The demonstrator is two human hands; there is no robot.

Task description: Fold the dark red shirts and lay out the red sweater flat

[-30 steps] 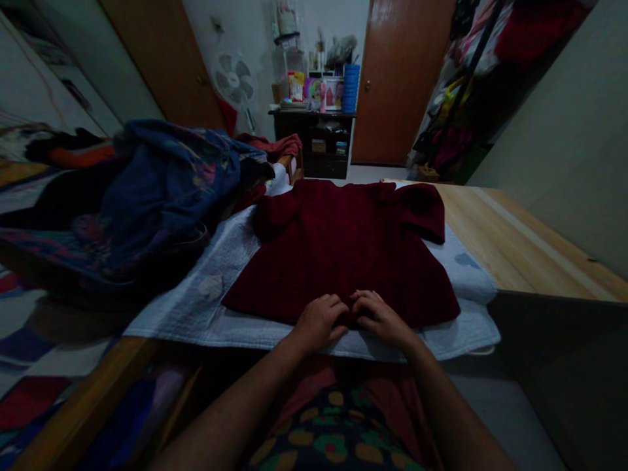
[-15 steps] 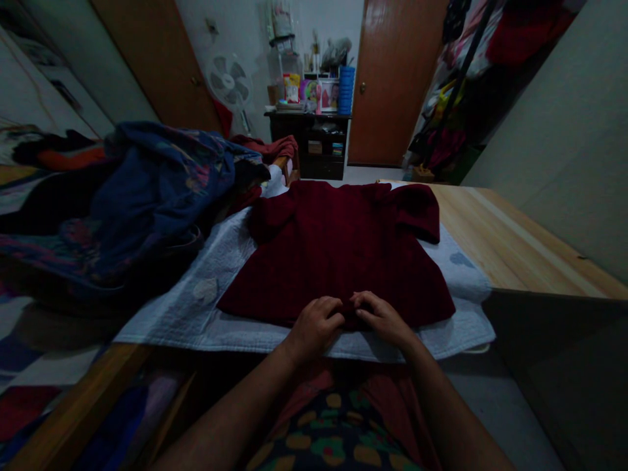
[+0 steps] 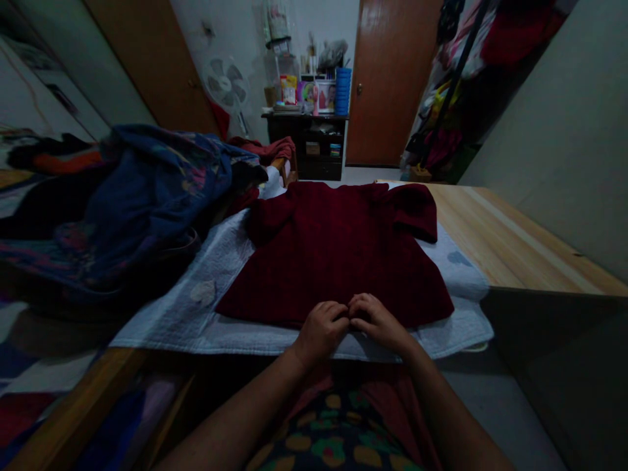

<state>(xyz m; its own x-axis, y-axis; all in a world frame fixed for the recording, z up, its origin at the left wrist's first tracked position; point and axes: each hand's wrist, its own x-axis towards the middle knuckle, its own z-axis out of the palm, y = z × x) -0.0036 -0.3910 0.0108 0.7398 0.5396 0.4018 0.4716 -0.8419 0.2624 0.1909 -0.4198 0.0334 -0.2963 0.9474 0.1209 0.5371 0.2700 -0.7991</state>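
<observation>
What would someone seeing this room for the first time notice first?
Probably the dark red garment, spread across the pale cloth in the middle, with the left hand and right hand close together at its near edge. Next, perhaps, the heap of blue patterned fabric to the left, and the bright blue stack on the dark cabinet at the back.

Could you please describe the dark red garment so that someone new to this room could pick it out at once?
Find the pale quilted cloth beside the light wooden surface. The dark red garment lies spread out on it, both hands at its near edge. Unlike the heaped blue floral fabric to the left, it is plain and flat.
</observation>
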